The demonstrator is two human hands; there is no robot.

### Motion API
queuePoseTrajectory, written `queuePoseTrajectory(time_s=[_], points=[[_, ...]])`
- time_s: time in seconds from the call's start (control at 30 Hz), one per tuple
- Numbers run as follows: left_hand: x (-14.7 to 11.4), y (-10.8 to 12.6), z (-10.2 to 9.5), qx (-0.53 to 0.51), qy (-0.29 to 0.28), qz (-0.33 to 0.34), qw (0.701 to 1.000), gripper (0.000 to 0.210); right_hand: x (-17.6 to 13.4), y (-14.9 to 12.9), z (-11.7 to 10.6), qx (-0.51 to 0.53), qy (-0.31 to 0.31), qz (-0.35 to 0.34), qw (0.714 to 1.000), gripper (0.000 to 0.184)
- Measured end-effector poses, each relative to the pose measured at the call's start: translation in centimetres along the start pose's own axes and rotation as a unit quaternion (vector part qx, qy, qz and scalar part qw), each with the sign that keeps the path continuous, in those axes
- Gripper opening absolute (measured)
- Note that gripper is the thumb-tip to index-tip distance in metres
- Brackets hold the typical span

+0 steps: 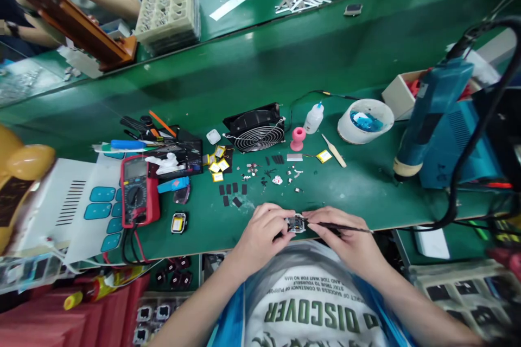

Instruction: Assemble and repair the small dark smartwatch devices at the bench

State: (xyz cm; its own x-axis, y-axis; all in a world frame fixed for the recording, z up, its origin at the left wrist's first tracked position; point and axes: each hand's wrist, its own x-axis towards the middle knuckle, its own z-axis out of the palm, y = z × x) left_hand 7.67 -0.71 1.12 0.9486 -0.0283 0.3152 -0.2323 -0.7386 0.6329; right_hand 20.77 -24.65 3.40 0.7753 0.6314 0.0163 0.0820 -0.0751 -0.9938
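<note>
Left hand (260, 233) has its fingers closed around a small module (296, 223), squarish, metallic and dark, glinting, held at the near edge of the green matte surface (358, 184). Right hand (345, 236) has its fingers pinched on a thin dark probe (345, 226), rod-shaped, tip touching the module from 3 o'clock.

Loose bits at 12 o'clock of the hands: flat black pads (232, 192), rectangular, and tiny white and metal parts (280, 176). Further at 12, a black fan (256, 129) with round wire grille. Pink spool (298, 139), rubbery and waisted, just beside it at 3 o'clock, then a white plastic bottle (313, 118). Round white tub (365, 121) at 1 o'clock. Red multimeter (138, 191) at 9 o'clock, boxy, with dial. A square watch case (179, 223) lies between multimeter and left hand. Blue heat gun (431, 114), bulky, at 2 o'clock.
</note>
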Motion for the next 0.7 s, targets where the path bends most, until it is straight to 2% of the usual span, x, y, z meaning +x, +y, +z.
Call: queuePoseTrajectory(time_s=[0.07, 0.23, 0.37, 0.47, 0.57, 0.7], points=[[0.0, 0.0, 0.0, 0.0, 0.0, 0.001, 1.0, 0.027, -0.7, 0.1, 0.5, -0.012, 0.018, -0.006, 1.0, 0.015], [0.1, 0.0, 0.0, -0.002, -0.006, 0.002, 1.0, 0.026, -1.2, 0.9, 1.3, -0.013, 0.058, 0.028, 0.998, 0.012], [0.1, 0.0, -0.1, -0.001, -0.009, -0.004, 1.0, 0.029, -1.1, 1.3, 1.4, -0.01, 0.07, 0.04, 0.997, 0.014], [0.1, 0.0, -0.1, 0.004, -0.013, -0.006, 1.0, 0.029, -0.8, 1.0, 1.0, 0.004, 0.059, 0.032, 0.998, 0.015], [0.1, 0.1, -0.1, 0.002, -0.002, 0.003, 1.0, 0.029, -0.6, 0.5, 0.3, 0.018, 0.022, 0.01, 1.0, 0.012], [0.4, 0.3, -0.1, -0.008, 0.014, 0.014, 1.0, 0.031, -0.6, 0.2, -0.5, 0.007, -0.031, -0.051, 0.998, 0.033]])
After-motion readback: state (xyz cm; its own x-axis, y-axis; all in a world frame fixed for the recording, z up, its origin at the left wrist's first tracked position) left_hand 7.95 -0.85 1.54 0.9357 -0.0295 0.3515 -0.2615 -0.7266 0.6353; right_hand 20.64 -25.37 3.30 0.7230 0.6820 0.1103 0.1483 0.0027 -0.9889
